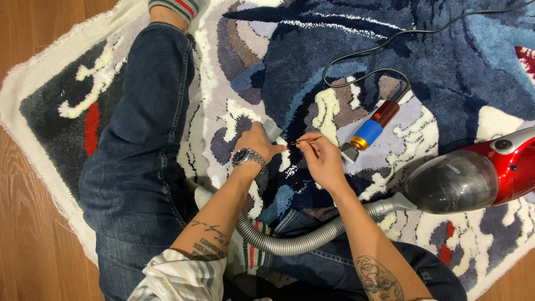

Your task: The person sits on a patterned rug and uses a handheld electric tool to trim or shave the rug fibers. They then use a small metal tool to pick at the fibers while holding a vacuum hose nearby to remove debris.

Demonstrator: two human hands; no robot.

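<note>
While tufted rug (446,72) covers wood floor (33,239) | left hand (259,143) grips vacuum nozzle (272,130) | right hand (323,159) pinches thin tool (305,140)

Tattooed forearms, rolled striped sleeve (184,276) — wristwatch (248,156), dark jeans (139,145), striped sock (175,6).

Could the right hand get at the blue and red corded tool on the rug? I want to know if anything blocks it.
Probably yes. The blue and red tool lies just beyond the right hand with only bare rug between, though that hand already pinches a thin stick.
</note>
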